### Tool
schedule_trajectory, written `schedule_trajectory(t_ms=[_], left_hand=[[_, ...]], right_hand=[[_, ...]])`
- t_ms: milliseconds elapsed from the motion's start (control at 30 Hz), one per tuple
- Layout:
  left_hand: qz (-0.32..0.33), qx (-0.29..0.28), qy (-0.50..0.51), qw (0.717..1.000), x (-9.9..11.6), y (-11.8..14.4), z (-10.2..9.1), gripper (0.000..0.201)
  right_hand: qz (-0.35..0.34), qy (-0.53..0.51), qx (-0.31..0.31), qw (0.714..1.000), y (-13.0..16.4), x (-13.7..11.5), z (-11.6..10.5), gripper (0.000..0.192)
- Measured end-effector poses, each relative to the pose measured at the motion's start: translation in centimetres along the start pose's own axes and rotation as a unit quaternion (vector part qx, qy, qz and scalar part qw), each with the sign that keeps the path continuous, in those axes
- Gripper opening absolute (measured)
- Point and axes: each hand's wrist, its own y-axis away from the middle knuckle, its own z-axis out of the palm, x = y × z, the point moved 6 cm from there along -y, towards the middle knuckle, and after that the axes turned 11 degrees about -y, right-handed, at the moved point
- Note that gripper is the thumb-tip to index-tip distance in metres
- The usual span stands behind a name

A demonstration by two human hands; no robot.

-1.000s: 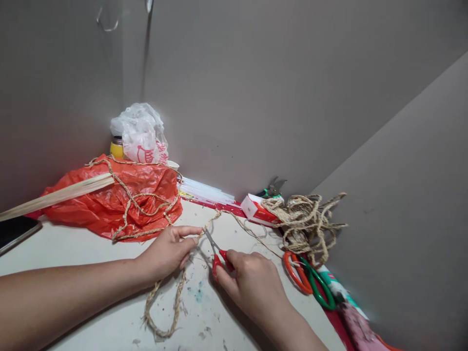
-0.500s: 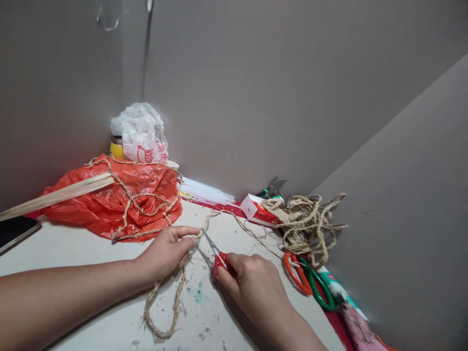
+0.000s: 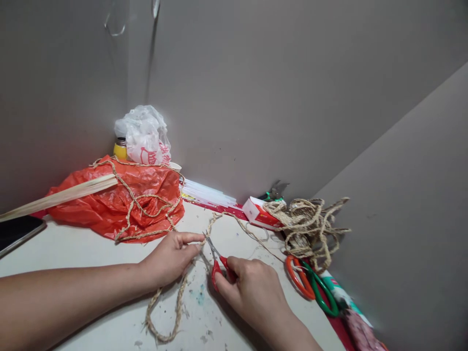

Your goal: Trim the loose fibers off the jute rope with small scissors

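Observation:
Between thumb and forefinger, my left hand (image 3: pixel 171 258) pinches a thin braided straw rope (image 3: pixel 179 300). One stretch of the rope hangs in a loop below that hand onto the tabletop; another runs up past the fingertips and off to the right. My right hand (image 3: pixel 254 287) has its fingers in the red handles of small scissors (image 3: pixel 213 248). The scissor blades are slightly parted, with their tips at the rope just beside my left fingertips. Whether the blades touch the rope's strands is too fine to make out.
A red plastic bag (image 3: pixel 153 183) with more rope on it lies at left, near a phone (image 3: pixel 22 231) and pale straw strips (image 3: pixel 76 192). At right are a rope heap (image 3: pixel 310 222), a red-and-white box (image 3: pixel 259 214), pliers (image 3: pixel 276 191) and orange and green handles (image 3: pixel 323 295).
The scissor blades have parted more and their tips sit a little higher beside the rope. My left hand keeps its pinch; the whole view has shifted slightly.

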Motion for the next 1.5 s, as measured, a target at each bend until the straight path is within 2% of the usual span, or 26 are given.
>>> schedule_trajectory(t_ms=[400, 600, 700, 800, 1133, 1500], left_hand=[[-0.006, -0.01, 0.058, 0.998, -0.3, -0.4, 0.0, 0.045], [-0.006, -0.025, 0.126, 0.992, 0.2, -0.7, 0.0, 0.026], [0.007, -0.016, 0.131, 0.991, 0.3, -0.7, -0.2, 0.012], [0.028, 0.001, 0.112, 0.993, 0.5, -0.6, -0.5, 0.017], [0.037, 0.038, 0.056, 0.997, 0.1, -0.6, -0.9, 0.019], [0.022, 0.018, 0.072, 0.997, -0.2, -0.7, -0.6, 0.019]], right_hand=[[0.018, -0.071, -0.003, 0.997, -0.2, 0.7, 0.8, 0.033], [0.032, -0.115, -0.009, 0.993, -0.2, 1.0, 0.8, 0.03], [0.018, -0.1, -0.03, 0.994, -0.2, 0.5, 0.7, 0.028], [-0.007, -0.067, -0.034, 0.997, -0.2, -0.1, 0.5, 0.025], [-0.068, 0.01, 0.036, 0.997, 0.1, -0.8, -0.4, 0.025], [-0.053, 0.025, -0.024, 0.998, 0.0, -0.4, 0.6, 0.023]])
